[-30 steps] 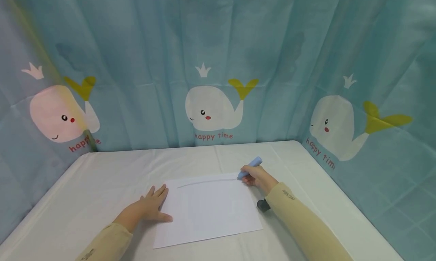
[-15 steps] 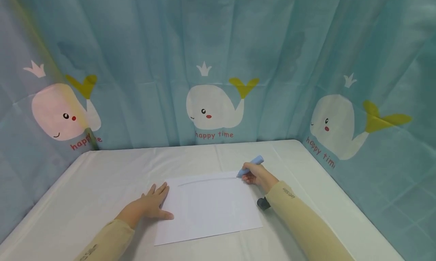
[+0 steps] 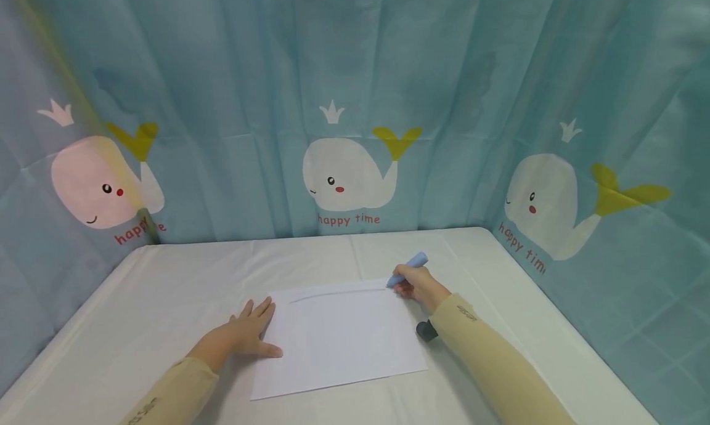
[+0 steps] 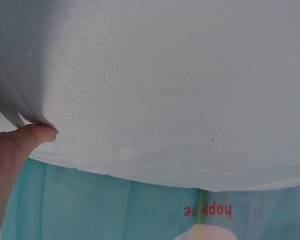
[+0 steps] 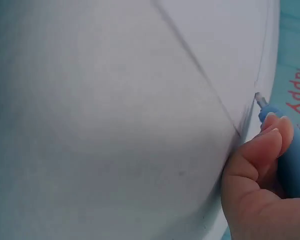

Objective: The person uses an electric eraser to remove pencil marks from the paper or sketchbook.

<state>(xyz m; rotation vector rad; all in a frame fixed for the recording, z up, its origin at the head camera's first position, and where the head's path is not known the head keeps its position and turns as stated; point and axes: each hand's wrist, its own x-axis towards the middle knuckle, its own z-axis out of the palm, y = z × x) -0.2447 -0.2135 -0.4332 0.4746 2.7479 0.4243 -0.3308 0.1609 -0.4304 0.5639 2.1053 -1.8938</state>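
A sheet of white paper (image 3: pixel 338 345) lies on the white-covered table, with one thin, slightly curved line (image 3: pixel 333 294) running along its far part. My right hand (image 3: pixel 413 283) pinches a light blue marker (image 3: pixel 417 260) near its point, at the paper's far right corner. In the right wrist view the tip of the marker (image 5: pixel 292 160) is at the end of the drawn line. My left hand (image 3: pixel 249 332) rests with fingers spread on the paper's left edge, thumb over the sheet. Only part of the left hand (image 4: pixel 15 150) shows in the left wrist view.
A small black object (image 3: pixel 426 331) lies right of the paper, partly hidden by the right sleeve. The white tablecloth (image 3: pixel 166 302) surrounds the sheet. Blue curtains (image 3: pixel 222 105) printed with whales stand behind and beside the table.
Both hands stay almost where they were. The right hand and marker have shifted only very slightly at the line's right end; the view has tilted a little.
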